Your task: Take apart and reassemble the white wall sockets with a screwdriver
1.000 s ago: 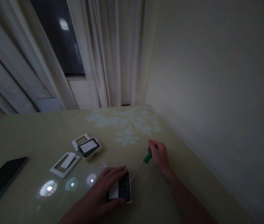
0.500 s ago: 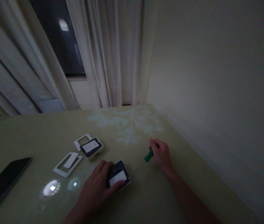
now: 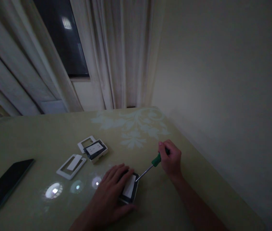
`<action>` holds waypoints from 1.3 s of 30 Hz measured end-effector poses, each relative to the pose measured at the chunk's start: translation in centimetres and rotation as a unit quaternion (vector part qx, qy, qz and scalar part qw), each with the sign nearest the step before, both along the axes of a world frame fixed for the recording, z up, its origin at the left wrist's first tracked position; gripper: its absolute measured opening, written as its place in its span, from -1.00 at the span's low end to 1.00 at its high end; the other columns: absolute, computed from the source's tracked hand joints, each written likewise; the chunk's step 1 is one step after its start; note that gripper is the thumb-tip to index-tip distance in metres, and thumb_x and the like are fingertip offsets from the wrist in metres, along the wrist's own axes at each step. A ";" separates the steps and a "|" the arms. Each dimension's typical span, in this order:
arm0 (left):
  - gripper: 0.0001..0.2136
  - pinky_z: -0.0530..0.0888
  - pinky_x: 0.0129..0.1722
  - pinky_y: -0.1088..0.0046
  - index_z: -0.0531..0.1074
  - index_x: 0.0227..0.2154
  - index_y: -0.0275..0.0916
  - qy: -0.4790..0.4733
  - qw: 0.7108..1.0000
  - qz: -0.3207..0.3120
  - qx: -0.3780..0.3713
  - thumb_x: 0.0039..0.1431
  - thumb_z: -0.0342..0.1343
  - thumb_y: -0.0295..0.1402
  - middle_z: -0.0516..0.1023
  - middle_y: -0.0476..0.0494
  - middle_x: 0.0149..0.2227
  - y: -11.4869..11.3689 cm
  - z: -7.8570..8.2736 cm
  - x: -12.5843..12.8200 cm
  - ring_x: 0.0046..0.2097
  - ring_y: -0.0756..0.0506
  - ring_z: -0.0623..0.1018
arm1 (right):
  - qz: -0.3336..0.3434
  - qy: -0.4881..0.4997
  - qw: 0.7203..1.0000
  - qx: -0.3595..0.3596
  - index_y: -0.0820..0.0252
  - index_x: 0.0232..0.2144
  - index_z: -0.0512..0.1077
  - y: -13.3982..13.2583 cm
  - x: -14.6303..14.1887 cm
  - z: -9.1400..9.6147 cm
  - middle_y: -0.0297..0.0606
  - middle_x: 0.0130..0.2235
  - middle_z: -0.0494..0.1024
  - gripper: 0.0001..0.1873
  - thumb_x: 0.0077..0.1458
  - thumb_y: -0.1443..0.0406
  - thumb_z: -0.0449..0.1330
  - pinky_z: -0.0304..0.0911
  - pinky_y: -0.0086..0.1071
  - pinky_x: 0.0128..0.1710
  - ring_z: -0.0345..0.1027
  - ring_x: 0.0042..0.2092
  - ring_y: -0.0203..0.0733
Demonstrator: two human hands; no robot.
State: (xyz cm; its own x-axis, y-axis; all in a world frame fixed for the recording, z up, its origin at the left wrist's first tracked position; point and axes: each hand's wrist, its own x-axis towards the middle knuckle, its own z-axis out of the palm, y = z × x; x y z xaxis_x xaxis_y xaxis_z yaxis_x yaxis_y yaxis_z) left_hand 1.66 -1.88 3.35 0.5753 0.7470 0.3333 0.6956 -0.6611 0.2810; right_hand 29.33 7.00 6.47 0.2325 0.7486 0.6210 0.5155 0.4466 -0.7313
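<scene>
My left hand [image 3: 110,192] lies over a small black-and-white wall socket module [image 3: 129,190] on the yellow-green table [image 3: 150,199], fingers wrapped along its left side and front, holding it down. My right hand [image 3: 171,158] is closed round the green handle of a screwdriver [image 3: 150,166]. The metal shaft slants down to the left and its tip touches the module's upper right corner.
A second socket module [image 3: 95,150] lies on a white frame [image 3: 86,143] farther back. Another white frame with a loose white plate [image 3: 71,165] lies to the left. A dark phone [image 3: 4,184] rests at the table's left. Curtains and a wall stand behind.
My left hand turned the module under it and shifted slightly right. My right hand rose and moved right with the screwdriver, the tip staying at the module's edge.
</scene>
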 end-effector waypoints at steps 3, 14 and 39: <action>-0.19 0.46 0.28 -0.15 0.34 0.35 -0.08 -0.010 0.999 0.050 -0.004 0.16 0.30 0.24 0.60 -0.33 0.17 -0.4 -0.6 0.8 0.17 -0.43 0.60 | 0.017 -0.024 0.999 0.034 0.08 -0.63 0.22 -0.4 -0.5 0.2 -0.41 -0.53 0.24 -0.50 0.36 0.21 0.19 0.13 -0.33 -0.43 0.18 -0.47 -0.23; -0.31 0.48 0.15 -0.04 0.33 0.31 -0.16 -0.048 0.994 0.096 0.011 0.20 0.36 -0.01 0.62 -0.32 0.17 -1.2 -1.8 2.8 0.12 -0.40 0.58 | 0.062 -0.132 0.965 0.217 0.07 -0.53 0.33 -3.4 -0.8 2.6 -0.36 -0.48 0.41 -0.68 0.23 0.42 0.28 0.23 -0.35 -0.47 0.30 -0.47 -0.24; -0.48 0.48 0.00 0.04 0.47 0.10 -0.18 -0.103 0.982 0.153 0.040 0.08 0.42 -0.22 0.67 -0.25 0.05 -2.0 -2.0 4.9 0.03 -0.36 0.59 | -0.052 -0.399 0.882 0.246 0.15 -0.61 0.37 -3.8 -8.6 8.5 -0.35 -0.54 0.34 -0.56 0.35 0.37 0.20 0.00 -0.27 -0.47 0.14 -0.51 -0.28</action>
State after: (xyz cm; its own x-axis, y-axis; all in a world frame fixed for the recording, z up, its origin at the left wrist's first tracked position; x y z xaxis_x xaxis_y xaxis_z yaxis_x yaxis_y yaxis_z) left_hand 6.58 -3.85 1.34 0.2426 0.8409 0.4837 0.7988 -0.4561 0.3923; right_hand 20.72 3.16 14.93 -0.3734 0.3436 0.8617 0.8352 0.5289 0.1510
